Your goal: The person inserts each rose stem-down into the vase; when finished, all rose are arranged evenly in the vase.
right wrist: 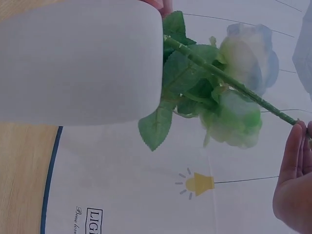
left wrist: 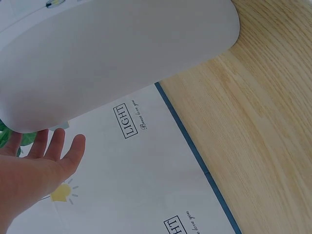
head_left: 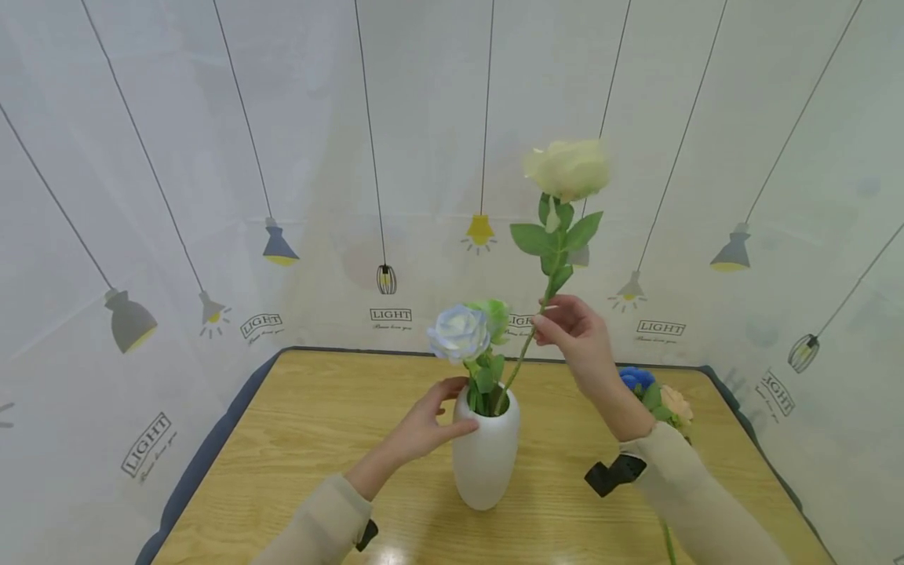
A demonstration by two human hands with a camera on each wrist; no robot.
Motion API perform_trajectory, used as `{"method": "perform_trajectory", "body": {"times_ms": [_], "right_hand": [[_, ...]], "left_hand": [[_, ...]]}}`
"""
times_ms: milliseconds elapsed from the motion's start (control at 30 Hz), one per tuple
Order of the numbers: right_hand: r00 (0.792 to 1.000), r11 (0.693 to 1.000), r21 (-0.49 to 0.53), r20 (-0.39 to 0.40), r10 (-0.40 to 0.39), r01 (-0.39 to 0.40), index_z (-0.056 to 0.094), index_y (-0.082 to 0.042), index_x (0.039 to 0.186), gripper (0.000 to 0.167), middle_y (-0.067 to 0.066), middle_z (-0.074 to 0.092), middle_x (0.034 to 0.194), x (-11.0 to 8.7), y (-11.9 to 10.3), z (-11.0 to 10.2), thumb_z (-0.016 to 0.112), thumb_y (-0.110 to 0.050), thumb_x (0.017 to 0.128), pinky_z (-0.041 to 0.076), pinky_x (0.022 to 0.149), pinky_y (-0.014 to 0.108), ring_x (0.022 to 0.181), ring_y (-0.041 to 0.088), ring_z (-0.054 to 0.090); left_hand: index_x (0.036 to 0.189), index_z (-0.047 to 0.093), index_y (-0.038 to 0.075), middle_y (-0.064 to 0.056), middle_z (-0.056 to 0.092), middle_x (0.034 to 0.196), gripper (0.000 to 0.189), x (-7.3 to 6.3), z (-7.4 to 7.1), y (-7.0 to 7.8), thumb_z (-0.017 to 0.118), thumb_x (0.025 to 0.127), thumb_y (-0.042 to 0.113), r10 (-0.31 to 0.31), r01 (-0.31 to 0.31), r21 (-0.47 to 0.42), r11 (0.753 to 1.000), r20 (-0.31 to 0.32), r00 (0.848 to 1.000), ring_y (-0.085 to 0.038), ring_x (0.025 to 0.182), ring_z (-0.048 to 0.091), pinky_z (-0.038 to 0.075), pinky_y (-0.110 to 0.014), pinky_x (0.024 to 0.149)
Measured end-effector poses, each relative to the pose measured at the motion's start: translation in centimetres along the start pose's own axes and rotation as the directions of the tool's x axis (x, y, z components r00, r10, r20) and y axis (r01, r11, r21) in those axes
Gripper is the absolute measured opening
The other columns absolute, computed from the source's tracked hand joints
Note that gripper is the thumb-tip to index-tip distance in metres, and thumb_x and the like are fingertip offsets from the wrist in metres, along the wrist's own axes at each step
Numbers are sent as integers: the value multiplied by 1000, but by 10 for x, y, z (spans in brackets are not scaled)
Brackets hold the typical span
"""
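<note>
A white vase [head_left: 484,463] stands upright on the table. In its mouth are a pale blue rose [head_left: 459,333] and a green-tinged rose [head_left: 498,318]. My left hand [head_left: 428,424] holds the vase near its rim, thumb in front and fingers around the far left side. Above and to the right, my right hand [head_left: 581,339] pinches the stem of a tall cream rose [head_left: 569,169] between thumb and fingers. That green stem [right wrist: 229,80] slants down into the vase's mouth; its lower end is hidden inside. The right wrist view shows both shorter roses beyond the stem.
A blue rose [head_left: 636,378] and a peach rose [head_left: 676,404] lie on the wooden table [head_left: 304,439] at the right, partly behind my right forearm. A white backdrop [head_left: 318,157] printed with hanging lamps rises behind the table's dark-edged back and sides.
</note>
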State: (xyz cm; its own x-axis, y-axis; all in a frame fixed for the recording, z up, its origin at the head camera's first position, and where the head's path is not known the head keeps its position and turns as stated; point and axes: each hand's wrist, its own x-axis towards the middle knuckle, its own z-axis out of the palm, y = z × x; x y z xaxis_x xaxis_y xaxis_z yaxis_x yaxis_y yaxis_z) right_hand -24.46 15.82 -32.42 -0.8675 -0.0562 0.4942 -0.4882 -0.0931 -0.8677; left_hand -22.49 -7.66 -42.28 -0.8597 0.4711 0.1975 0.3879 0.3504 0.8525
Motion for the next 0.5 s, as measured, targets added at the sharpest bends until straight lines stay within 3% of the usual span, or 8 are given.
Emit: {"method": "perform_trajectory", "body": {"times_ms": [233,400,500], "right_hand": [[999,994,-95,14,53,-51,50,5,101,24,5,59,81,-6,22,11,61,-7,83,50,63,29,66,14,58],[993,980,-175,55,103,-92,51,4,105,27,12,59,85,-16,34,14,61,-9,84,49,60,28,65,17,57],[989,967,-231,80,127,-106,52,6,105,26,16,59,85,-24,30,20,60,-8,84,48,57,29,64,18,55]], "left_hand": [[133,35,16,-5,40,130,64,0,0,0,64,80,38,-5,5,-10,1000,-1,1000,-19,116,37,32,-50,88],[133,35,16,-7,39,130,64,0,0,0,64,80,38,-12,12,-16,1000,1,1000,-19,116,37,31,-51,88],[133,35,16,-5,39,130,64,0,1,1,63,80,38,-12,12,-15,1000,0,1000,-19,116,37,31,-50,88]]}}
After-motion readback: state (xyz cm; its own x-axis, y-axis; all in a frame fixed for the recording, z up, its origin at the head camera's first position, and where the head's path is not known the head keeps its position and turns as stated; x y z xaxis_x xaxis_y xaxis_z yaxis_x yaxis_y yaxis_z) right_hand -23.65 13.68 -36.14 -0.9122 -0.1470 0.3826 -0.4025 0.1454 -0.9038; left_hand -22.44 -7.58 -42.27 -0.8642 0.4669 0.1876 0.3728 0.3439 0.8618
